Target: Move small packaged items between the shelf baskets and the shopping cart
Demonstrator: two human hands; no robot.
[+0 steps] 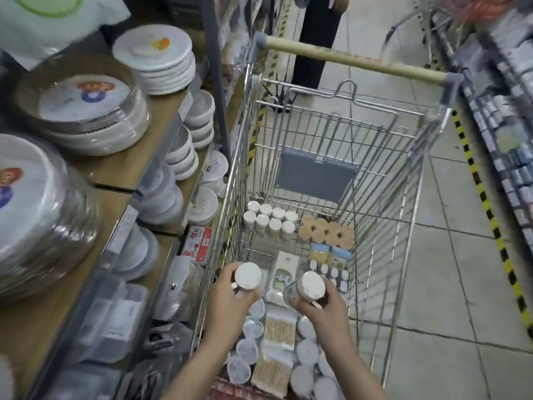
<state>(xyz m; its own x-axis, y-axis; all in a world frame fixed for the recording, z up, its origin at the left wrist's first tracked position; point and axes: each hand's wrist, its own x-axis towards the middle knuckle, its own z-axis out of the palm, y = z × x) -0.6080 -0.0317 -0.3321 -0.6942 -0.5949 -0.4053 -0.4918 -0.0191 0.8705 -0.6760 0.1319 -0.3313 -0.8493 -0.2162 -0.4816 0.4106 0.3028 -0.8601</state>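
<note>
Over the shopping cart (383,215), the left hand (227,301) gripped one white-lidded jar (248,276) and the right hand (323,306) gripped another jar (310,286), tilted. Farther in, a cluster of small white-capped jars (269,219) stood on the cart floor.

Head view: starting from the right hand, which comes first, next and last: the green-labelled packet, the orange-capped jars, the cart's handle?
From the right hand:
1. Green-labelled packet, just left of it in the cart.
2. Orange-capped jars, farther up the cart floor.
3. Cart handle, at the far end.
</note>
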